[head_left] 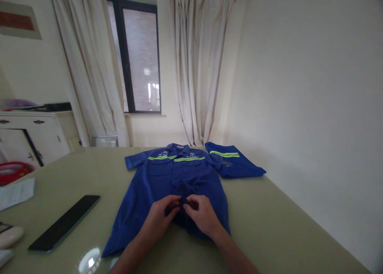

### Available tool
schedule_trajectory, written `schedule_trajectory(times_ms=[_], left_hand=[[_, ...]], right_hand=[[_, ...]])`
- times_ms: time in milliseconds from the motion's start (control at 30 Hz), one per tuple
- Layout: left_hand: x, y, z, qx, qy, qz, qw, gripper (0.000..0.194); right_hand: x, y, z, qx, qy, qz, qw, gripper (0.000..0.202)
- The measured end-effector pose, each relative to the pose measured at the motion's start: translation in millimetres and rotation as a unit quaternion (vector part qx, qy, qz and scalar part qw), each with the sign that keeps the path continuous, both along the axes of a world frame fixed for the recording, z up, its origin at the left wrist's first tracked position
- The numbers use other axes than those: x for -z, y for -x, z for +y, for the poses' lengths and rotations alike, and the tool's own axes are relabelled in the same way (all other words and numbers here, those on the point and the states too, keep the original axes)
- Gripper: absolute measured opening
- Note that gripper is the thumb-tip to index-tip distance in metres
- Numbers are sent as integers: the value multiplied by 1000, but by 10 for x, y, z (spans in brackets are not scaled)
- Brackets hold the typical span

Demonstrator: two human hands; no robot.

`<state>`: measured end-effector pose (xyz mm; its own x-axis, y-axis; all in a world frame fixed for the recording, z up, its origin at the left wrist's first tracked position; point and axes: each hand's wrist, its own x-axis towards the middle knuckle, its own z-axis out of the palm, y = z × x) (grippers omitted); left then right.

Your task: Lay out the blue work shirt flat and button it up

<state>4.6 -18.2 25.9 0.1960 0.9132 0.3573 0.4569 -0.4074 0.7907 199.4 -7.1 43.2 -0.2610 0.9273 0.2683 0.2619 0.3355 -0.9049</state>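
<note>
A blue work shirt [158, 182] with yellow-green reflective stripes lies spread face up on the table, collar away from me. My left hand [160, 218] and my right hand [202, 214] meet at the shirt's front placket near the lower middle, each pinching the blue fabric there. What lies between the fingertips is too small to make out. A second blue garment [233, 162], folded, with the same stripe, lies beyond the shirt's right sleeve.
The pale green table [284, 230] runs along the right wall. A long black flat device [64, 223] lies left of the shirt. White paper [16, 192] and small white objects [8, 236] sit at the left edge. A white cabinet [36, 134] and curtained window stand behind.
</note>
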Motion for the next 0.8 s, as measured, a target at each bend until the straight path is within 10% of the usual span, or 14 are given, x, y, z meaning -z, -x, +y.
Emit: schedule_trajectory(times_ms=[167,567,800], left_hand=[[48,11,-5,12,-58,56,997,45],[-90,9,-85,7,-230,204,952,19],[-129,24,-90,31,-173,142,974,15]], right_hand=[[123,34,63,-55,139,96,984,50],[70,39,30,-7,64,72,995,21],[139,49,72,-12,34,75,997,20]])
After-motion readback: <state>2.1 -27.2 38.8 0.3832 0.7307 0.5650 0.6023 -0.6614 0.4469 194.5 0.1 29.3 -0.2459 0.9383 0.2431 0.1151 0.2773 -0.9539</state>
